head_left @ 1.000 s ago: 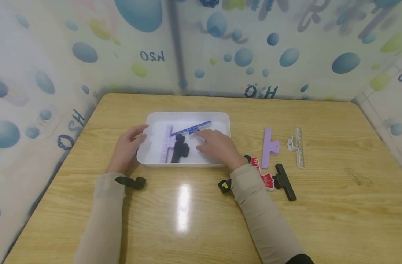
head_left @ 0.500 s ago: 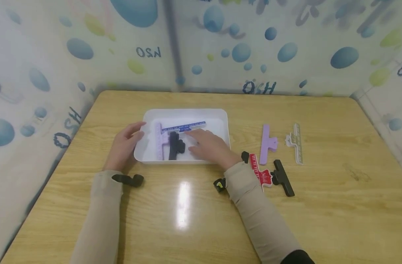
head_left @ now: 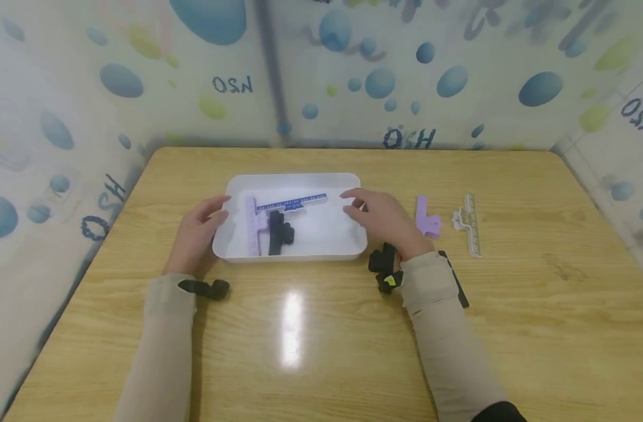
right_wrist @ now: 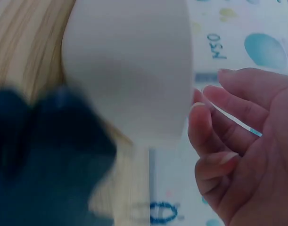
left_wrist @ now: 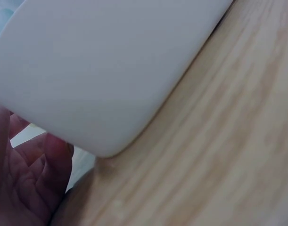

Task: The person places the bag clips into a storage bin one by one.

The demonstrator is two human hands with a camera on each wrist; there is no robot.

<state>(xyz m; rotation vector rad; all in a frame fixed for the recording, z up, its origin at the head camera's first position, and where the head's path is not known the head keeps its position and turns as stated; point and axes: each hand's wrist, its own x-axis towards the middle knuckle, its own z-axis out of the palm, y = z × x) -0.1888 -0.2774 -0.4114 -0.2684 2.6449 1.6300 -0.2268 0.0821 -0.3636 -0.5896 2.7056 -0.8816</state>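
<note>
A white tray (head_left: 326,249) lies on the table. Inside are a pale purple clip (head_left: 252,228), a blue clip with ruler marks (head_left: 295,203) and a black clip (head_left: 275,234). My left hand (head_left: 197,231) is at the tray's left end, fingertips right at the rim; the left wrist view shows the fingers bent beside the tray's outer wall. At the opposite end, my right hand (head_left: 387,220) has its fingertips over the right rim. It holds nothing, and its fingers are loosely curved in the right wrist view.
Right of the tray lie another purple clip (head_left: 427,220) and a clear ruler clip (head_left: 471,225). The right wrist and sleeve mostly cover a second black clip (head_left: 460,287) and a red clip. A patterned wall (head_left: 347,117) stands behind the table (head_left: 511,328).
The right hand has left the blue clip inside the tray and moved right to the tray's right rim. Earlier, the blue and black clips shifted left in the tray. The left hand stays at the left rim.
</note>
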